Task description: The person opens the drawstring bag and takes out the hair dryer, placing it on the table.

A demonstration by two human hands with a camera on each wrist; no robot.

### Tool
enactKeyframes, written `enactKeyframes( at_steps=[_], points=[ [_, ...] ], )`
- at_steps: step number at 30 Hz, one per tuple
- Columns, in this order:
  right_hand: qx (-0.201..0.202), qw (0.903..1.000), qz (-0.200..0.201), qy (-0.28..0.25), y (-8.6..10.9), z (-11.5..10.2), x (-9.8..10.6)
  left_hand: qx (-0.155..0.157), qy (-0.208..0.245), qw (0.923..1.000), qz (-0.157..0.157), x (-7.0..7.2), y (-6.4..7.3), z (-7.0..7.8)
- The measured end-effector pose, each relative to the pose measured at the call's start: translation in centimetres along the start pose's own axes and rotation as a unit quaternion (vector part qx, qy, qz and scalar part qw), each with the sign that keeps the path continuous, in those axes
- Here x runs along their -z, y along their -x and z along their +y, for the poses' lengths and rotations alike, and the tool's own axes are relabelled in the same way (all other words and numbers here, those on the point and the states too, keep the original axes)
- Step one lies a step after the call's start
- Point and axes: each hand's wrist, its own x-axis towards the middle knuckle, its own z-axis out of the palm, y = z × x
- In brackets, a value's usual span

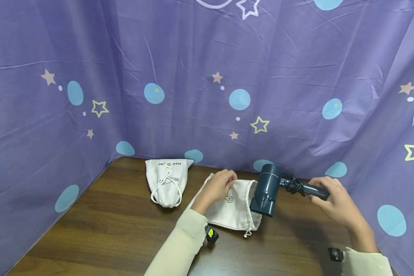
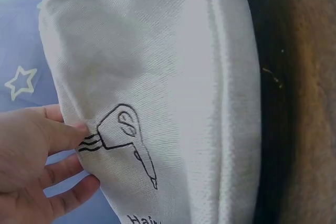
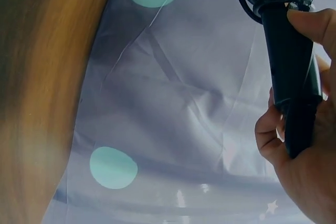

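A dark teal hair dryer (image 1: 267, 188) is held up by its handle in my right hand (image 1: 338, 201), its black cord (image 1: 295, 186) wound round the handle. In the right wrist view, fingers and thumb wrap the handle (image 3: 291, 56). The dryer's head overlaps the mouth of a white drawstring bag (image 1: 239, 207) in the head view. My left hand (image 1: 218, 188) pinches the far edge of this bag between thumb and fingers. A hair dryer drawing (image 2: 123, 129) is printed on the cloth beside the left thumb.
Another white drawstring bag (image 1: 167, 182), marked "Hair Dryer", lies at the back left with its cord (image 1: 166, 180) drawn together. The brown wooden table (image 1: 100, 226) ends against a purple curtain (image 1: 200, 115) at the back and sides.
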Motion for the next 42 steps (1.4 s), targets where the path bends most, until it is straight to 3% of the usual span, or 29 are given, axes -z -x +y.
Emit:
enactKeyframes(
  at_steps=[9,19,29,37,42],
  points=[
    [-0.046,0.9987,0.011,0.017,0.5,0.9,0.1,-0.013,-0.015,0.9990,-0.040,-0.4,-0.1,0.5],
    [-0.101,0.9935,0.014,0.052,1.0,2.3,-0.2,-0.029,-0.030,0.9982,-0.043,-0.7,0.1,0.8],
    [-0.218,0.9693,-0.003,0.114,2.3,3.4,-0.2,-0.033,-0.037,0.9976,-0.050,-1.2,0.1,0.8],
    [-0.267,0.9541,-0.027,0.134,3.2,3.9,-0.1,-0.047,-0.035,0.9975,-0.040,-1.1,0.4,1.1],
    [-0.331,0.9325,-0.045,0.137,3.7,4.3,0.0,-0.043,-0.034,0.9975,-0.046,-1.1,0.4,1.1]
  ],
)
